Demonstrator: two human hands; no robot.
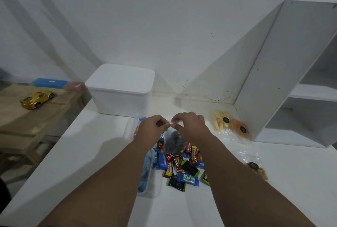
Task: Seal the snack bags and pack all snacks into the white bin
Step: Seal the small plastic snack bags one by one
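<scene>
Plastic snack bag (174, 142), clear, dark pieces inside, is held up by its top edge. My left hand (154, 126) and right hand (189, 124) both pinch that edge, fingers curled, hands nearly touching. The bag hangs just above a pile of wrapped candies (182, 167) on the white table (91, 153). Can't tell whether the seal is closed.

A clear tub (147, 172) lies just left of the pile, touching it. To the right are three more clear bags: pale sticks (218, 121), orange pieces (238, 129) beside the white shelf unit (273, 80), and brown bits (256, 169) nearer me.

White bin (120, 89) sits at the back of the table by the wall, lid on, beyond my left hand. Gold toy car (37, 99) is on the wooden side table (27, 121), far left.
</scene>
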